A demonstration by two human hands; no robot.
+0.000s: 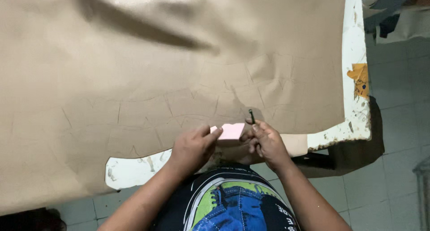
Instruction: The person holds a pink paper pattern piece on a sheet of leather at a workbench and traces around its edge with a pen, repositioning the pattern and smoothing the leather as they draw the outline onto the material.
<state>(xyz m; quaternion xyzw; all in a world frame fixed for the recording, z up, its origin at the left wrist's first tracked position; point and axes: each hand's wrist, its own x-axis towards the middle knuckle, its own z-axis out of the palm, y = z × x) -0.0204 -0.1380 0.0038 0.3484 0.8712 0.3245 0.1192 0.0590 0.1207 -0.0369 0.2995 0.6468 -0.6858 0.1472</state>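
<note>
**Both hands pinching a pink chalk piece at the desk's near edge**

The left hand (pixel 192 146) is closing thumb and fingertips on one end of a small flat pink chalk piece (pixel 231 131), while the right hand (pixel 265 140) is gripping its other end, so the piece is hanging level between them just above the near edge of the desk (pixel 357 56). The right hand is also clasping a thin dark pencil-like tool (pixel 251 116), its tip sticking up and away, probably so that it is staying ready without being set down. A large tan cloth (pixel 156 65) is lying spread across nearly the whole desk, faint drawn lines crossing it, leaving only the white right edge and a chipped near strip bare.
</note>
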